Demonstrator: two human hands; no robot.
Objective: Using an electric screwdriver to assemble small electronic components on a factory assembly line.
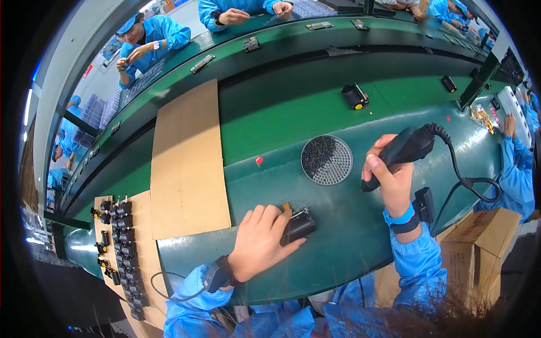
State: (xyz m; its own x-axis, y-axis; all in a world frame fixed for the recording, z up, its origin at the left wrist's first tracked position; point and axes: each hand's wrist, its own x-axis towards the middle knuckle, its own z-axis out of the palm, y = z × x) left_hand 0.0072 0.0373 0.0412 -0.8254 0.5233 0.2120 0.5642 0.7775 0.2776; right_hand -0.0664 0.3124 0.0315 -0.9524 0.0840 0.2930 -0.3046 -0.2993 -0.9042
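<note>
My left hand (260, 239) is closed around a small black housing (301, 225) with a rounded body, pressing it on the green work surface. An orange piece shows at the housing's upper edge, between my fingers. In my right hand (396, 183) I grip a black electric screwdriver (410, 145), its cord (452, 160) running off to the right. The tool is held above the surface, its front end pointing down and left, apart from the housing. Beyond both hands lies a round grey perforated dish (340, 168), with tiny black screws (317, 152) heaped over its left part.
A cardboard sheet (189, 163) lies left of centre. Several black units (127, 248) stand in rows on cardboard at far left. Another black unit (355, 97) sits on the green conveyor (282, 118). An opened carton (479, 248) stands at lower right. Co-workers in blue work around the line.
</note>
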